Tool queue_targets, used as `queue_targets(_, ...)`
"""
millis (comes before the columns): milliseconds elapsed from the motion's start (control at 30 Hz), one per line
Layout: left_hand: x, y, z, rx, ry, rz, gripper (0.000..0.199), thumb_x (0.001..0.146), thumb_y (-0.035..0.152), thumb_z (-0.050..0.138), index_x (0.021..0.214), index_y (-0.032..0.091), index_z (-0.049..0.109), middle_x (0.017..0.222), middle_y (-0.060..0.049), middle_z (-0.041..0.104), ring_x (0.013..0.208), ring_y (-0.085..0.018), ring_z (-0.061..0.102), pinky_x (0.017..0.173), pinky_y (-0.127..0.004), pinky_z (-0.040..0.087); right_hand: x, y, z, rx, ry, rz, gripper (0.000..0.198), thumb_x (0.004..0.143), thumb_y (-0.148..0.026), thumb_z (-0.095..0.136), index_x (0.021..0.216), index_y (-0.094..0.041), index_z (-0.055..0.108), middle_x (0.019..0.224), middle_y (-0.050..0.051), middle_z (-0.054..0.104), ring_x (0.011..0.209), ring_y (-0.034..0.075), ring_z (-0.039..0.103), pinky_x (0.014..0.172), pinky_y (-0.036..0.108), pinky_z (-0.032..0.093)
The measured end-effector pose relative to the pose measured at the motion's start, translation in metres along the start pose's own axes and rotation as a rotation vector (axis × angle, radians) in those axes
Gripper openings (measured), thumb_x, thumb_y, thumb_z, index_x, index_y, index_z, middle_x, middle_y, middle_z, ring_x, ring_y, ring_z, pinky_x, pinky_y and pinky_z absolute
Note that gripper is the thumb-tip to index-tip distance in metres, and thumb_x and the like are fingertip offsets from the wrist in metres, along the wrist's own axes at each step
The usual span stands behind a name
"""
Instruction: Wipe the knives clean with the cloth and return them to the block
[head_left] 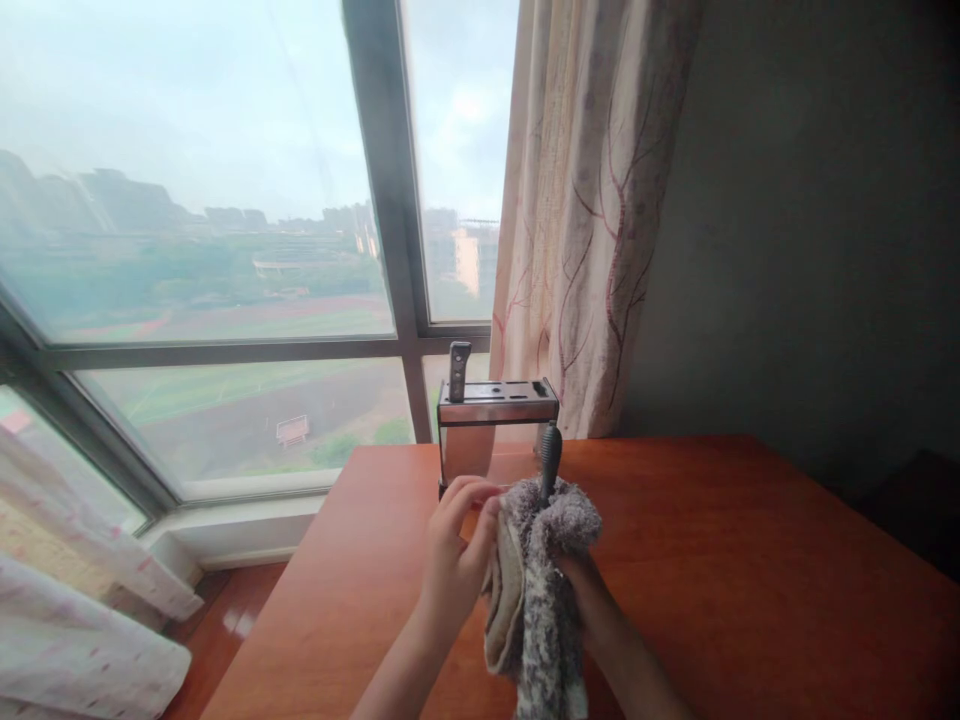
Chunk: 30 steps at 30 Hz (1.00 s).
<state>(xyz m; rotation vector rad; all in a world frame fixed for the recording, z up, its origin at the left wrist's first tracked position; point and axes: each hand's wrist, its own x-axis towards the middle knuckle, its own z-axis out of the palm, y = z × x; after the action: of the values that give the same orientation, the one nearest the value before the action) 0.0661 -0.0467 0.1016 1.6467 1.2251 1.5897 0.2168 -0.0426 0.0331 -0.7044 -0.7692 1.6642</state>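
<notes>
A fluffy grey-and-white cloth [551, 620] with a beige layer hangs in a bunch over the table. My left hand [466, 525] is at its upper left edge, thumb and fingers closed on the cloth. My right hand [577, 572] holds the cloth from the right, its fingers mostly hidden behind the folds. Out of the top of the bunch sticks a dark ribbed handle [551, 455]; whatever it belongs to is wrapped from sight. Just beyond my hands stands a metal frame [499, 410] with a slotted top bar. A dark upright piece with round marks [458, 372] rises from its left end.
The frame stands on a reddish-brown wooden table [697, 560], whose left edge drops to the floor. Large windows [225, 200] rise behind and to the left. A patterned curtain [585, 220] hangs behind the table beside a dark wall. Another curtain [75, 640] lies lower left.
</notes>
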Motion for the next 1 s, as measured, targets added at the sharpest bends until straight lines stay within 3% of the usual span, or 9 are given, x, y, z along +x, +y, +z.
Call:
queue_targets(133, 0.023, 0.006, 0.002, -0.228, -0.113, -0.187, 0.035, 0.082, 0.036, 0.062, 0.113, 0.019, 0.063, 0.116, -0.010, 0.064, 0.104, -0.024, 0.059, 0.088, -0.032, 0.045, -0.007, -0.002, 0.006, -0.012, -0.063, 0.111, 0.042, 0.058, -0.036, 0.082, 0.095, -0.018, 0.071, 0.093, 0.009, 0.074, 0.101, 0.035, 0.064, 0.090, 0.046, 0.048)
queue_targets(267, 0.036, 0.010, 0.009, -0.354, -0.360, -0.363, 0.036, 0.079, 0.039, 0.065, 0.103, 0.013, 0.070, 0.100, -0.011, 0.071, 0.095, -0.026, 0.062, 0.084, -0.032, 0.046, -0.003, 0.000, 0.001, 0.004, -0.074, 0.126, 0.045, 0.059, -0.044, 0.081, 0.096, -0.022, 0.071, 0.096, 0.008, 0.074, 0.106, 0.034, 0.062, 0.094, 0.048, 0.046)
queue_targets(533, 0.045, 0.013, 0.015, -0.431, -0.391, -0.369, 0.035, 0.071, 0.039, 0.073, 0.093, 0.012, 0.072, 0.097, -0.010, 0.071, 0.091, -0.025, 0.063, 0.078, -0.031, 0.047, 0.005, 0.003, -0.007, -0.050, -0.046, 0.041, 0.049, 0.061, -0.045, 0.080, 0.104, -0.026, 0.070, 0.109, 0.006, 0.071, 0.111, 0.031, 0.059, 0.098, 0.043, 0.042)
queue_targets(700, 0.047, 0.017, 0.012, -0.431, -0.312, -0.355, 0.033, 0.070, 0.035, 0.075, 0.092, 0.012, 0.072, 0.090, -0.010, 0.072, 0.086, -0.024, 0.064, 0.075, -0.030, 0.047, 0.001, -0.003, 0.001, -0.049, -0.070, 0.066, 0.048, 0.058, -0.047, 0.081, 0.099, -0.024, 0.072, 0.107, 0.007, 0.071, 0.105, 0.034, 0.062, 0.095, 0.045, 0.045)
queue_targets(1000, 0.066, 0.030, 0.009, -0.348, -0.027, -0.300, 0.029, 0.064, 0.034, 0.078, 0.085, 0.015, 0.073, 0.082, -0.006, 0.073, 0.081, -0.020, 0.064, 0.072, -0.028, 0.048, -0.004, -0.005, 0.003, -0.089, -0.092, 0.120, 0.047, 0.060, -0.040, 0.081, 0.103, -0.022, 0.071, 0.104, 0.007, 0.073, 0.102, 0.032, 0.064, 0.093, 0.043, 0.046)
